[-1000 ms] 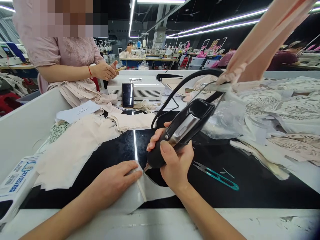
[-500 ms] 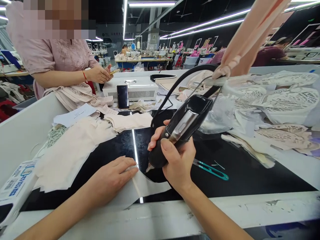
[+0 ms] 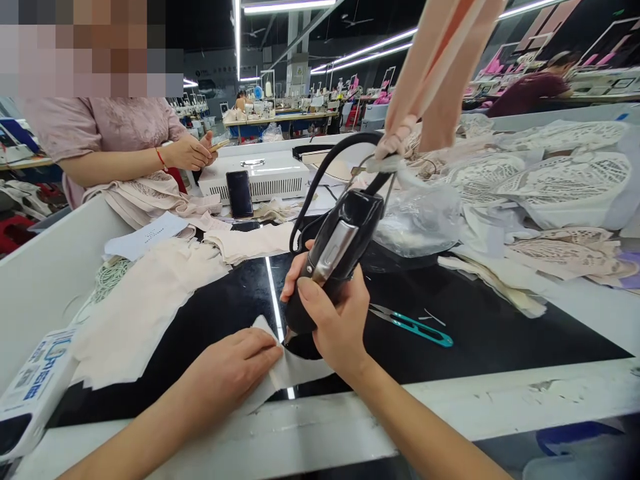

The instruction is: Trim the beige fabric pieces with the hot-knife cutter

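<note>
My right hand point(image 3: 340, 317) is wrapped round a black corded hand tool point(image 3: 345, 240) with a metal lever on its side. The tool slants downward, and its small tip meets or hovers just over a thin white fabric piece point(image 3: 305, 370); I cannot tell which. Beside the tip, my left hand point(image 3: 227, 373) holds the fabric against the black work surface point(image 3: 420, 370), fingertips together at its edge. A twisted pink cloth strip point(image 3: 400, 130) holds up the tool's cord end. Teal thread snips point(image 3: 423, 330) lie to the right of my right hand.
Pale fabric pieces point(image 3: 145, 307) are stacked at the left, beside a white box point(image 3: 35, 387). A phone point(image 3: 239, 194) leans on a white vented machine point(image 3: 273, 181). Lace cups point(image 3: 575, 177) and a plastic bag point(image 3: 420, 220) lie right. Across the table, a person point(image 3: 125, 133) holds something.
The tool and my right hand have moved left, closer to my left hand. My left hand has shifted slightly right, and a white fabric corner now shows beyond its fingers. The view has turned slightly.
</note>
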Action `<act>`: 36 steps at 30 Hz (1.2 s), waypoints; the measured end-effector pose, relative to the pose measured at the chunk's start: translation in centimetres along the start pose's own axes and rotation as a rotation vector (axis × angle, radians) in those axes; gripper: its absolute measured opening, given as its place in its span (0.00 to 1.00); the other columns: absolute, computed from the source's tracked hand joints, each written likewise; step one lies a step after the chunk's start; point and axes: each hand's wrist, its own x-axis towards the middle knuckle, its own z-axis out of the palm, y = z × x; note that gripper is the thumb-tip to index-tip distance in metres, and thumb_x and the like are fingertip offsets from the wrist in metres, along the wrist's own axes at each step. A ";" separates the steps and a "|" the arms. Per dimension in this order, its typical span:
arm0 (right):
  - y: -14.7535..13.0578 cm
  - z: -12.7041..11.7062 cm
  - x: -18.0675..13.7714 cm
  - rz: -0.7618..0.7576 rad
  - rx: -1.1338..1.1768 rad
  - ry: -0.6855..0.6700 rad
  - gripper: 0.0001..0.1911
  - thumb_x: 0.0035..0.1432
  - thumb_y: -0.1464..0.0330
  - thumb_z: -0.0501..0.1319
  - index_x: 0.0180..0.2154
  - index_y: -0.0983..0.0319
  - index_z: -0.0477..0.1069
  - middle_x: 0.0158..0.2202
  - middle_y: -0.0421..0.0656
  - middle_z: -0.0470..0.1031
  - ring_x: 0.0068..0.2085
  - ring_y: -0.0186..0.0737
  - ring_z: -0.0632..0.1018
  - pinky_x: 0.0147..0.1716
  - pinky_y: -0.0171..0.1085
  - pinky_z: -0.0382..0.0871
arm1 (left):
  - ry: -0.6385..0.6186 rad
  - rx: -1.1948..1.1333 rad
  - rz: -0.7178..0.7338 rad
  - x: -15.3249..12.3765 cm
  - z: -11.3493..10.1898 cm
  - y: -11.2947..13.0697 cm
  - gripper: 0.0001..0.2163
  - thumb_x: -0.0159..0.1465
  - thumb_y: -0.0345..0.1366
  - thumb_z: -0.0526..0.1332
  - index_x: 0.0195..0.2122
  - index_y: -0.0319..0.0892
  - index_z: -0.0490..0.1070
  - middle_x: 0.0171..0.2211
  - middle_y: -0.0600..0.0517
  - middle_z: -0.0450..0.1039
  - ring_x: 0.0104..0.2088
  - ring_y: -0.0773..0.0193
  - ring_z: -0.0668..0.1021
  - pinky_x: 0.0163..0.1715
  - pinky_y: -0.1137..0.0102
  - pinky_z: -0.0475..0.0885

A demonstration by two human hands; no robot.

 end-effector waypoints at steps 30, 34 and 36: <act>-3.0 -3.4 -1.6 0.005 -0.072 0.025 0.15 0.57 0.62 0.72 0.42 0.56 0.70 0.31 0.36 0.76 0.25 0.34 0.75 0.23 0.35 0.74 | 0.035 -0.116 -0.045 1.5 -0.1 2.7 0.12 0.77 0.29 0.49 0.52 0.38 0.71 0.45 0.44 0.76 0.46 0.58 0.79 0.48 0.65 0.80; -3.1 -3.4 -1.9 -0.006 -0.090 0.024 0.15 0.56 0.62 0.72 0.42 0.56 0.69 0.31 0.36 0.76 0.25 0.34 0.75 0.24 0.35 0.74 | 0.009 -0.090 -0.034 1.2 0.5 2.8 0.12 0.77 0.30 0.48 0.53 0.37 0.70 0.44 0.44 0.76 0.44 0.57 0.79 0.45 0.64 0.80; -3.1 -3.5 -2.0 -0.017 -0.087 0.026 0.16 0.56 0.63 0.72 0.43 0.56 0.69 0.31 0.36 0.76 0.26 0.34 0.76 0.24 0.35 0.75 | 0.017 -0.079 -0.021 0.9 0.7 2.6 0.12 0.77 0.29 0.49 0.54 0.37 0.70 0.44 0.44 0.76 0.44 0.57 0.79 0.45 0.65 0.80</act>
